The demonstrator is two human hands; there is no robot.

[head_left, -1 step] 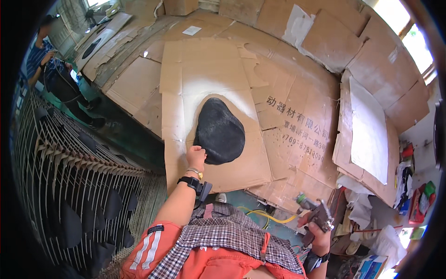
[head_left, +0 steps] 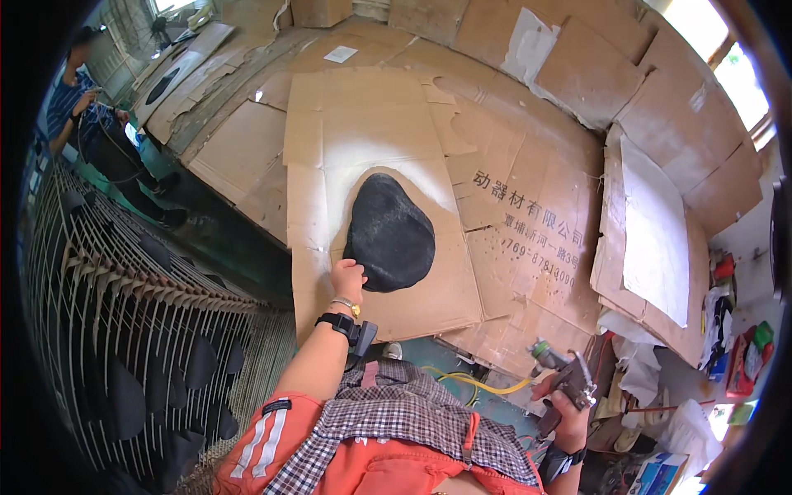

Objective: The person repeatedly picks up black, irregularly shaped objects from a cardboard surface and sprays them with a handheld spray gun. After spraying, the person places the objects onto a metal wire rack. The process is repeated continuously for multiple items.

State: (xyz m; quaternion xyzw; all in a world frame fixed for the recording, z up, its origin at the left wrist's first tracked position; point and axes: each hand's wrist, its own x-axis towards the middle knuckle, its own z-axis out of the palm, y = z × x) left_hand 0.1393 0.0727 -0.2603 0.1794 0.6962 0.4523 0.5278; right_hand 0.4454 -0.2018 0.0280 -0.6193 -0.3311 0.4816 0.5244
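A black, rounded teardrop-shaped pad [head_left: 392, 233] lies on a brown cardboard sheet [head_left: 363, 107] in front of me. White overspray rings its far end on the cardboard. My left hand [head_left: 348, 282] is closed at the pad's near left edge, with the fingertips pinching its rim. Low on the right, away from the pad, my right hand [head_left: 569, 414] is wrapped round a spray gun [head_left: 571, 381]. The gun's metal body shows above the fist, and a green-grey fitting points left. Part of its grip is hidden by my fingers.
Wire racks [head_left: 107, 330] holding several black pads stand at my left. A yellow hose [head_left: 474, 378] crosses the floor below the table. On the right leans a white-faced cardboard panel [head_left: 656, 231]. A person [head_left: 87, 115] stands at the far left holding a hose.
My right hand has shifted very slightly to the right with the spray gun, whose fitting has tilted a little. My left hand and the pad have stayed where they were.
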